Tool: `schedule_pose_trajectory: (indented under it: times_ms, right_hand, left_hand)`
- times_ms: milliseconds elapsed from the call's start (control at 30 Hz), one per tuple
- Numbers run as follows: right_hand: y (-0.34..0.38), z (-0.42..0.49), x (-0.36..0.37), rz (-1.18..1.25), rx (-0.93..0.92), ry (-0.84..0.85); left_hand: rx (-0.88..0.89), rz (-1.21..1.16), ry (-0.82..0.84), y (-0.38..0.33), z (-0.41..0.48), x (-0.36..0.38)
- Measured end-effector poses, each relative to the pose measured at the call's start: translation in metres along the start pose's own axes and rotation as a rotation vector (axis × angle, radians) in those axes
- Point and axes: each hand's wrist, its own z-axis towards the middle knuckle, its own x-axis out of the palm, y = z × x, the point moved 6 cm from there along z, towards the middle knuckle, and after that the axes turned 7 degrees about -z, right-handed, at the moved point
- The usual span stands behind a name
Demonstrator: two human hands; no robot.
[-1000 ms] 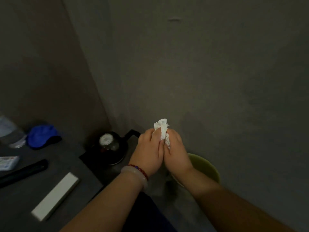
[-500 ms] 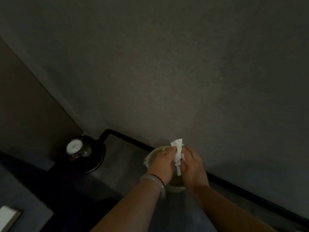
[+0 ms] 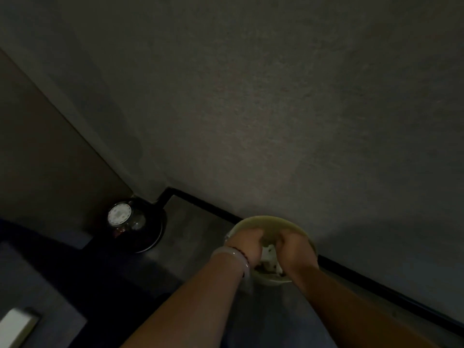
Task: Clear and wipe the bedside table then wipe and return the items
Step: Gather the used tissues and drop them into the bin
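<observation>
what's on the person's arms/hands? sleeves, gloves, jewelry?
Both forearms are bare: no sleeves or gloves in view. The left hand has a pale, smooth bangle at the wrist, plus a thin string of dark and reddish beads beside it. The right hand and wrist show nothing worn.

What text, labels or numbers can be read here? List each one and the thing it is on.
None can be read.
The round white disc on the lid of the black kettle bears faint marks, too small and dim to read.
The pale flat box at the lower left is motion-blurred; no print shows.
The green bin and the white tissue show no text.
</observation>
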Motion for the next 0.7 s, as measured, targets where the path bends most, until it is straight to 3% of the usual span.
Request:
schedule_pose_trajectory:
  times_ms: [200, 467, 700]
  right_hand:
    - [0.051, -0.010, -0.026, -0.022, -0.183, -0.059]
    - [0.171, -0.046, -0.050, 0.029, -0.469, -0.132]
    - [0.277, -0.117, -0.038, 0.007, -0.732, -0.128]
  left_hand:
    - [0.184, 0.104, -0.221, -0.028, -0.030, -0.044]
    - [0.091, 0.078, -0.583, 0.014, -0.126, -0.130]
    - [-0.022, -0.020, -0.794, 0.080, -0.237, -0.167]
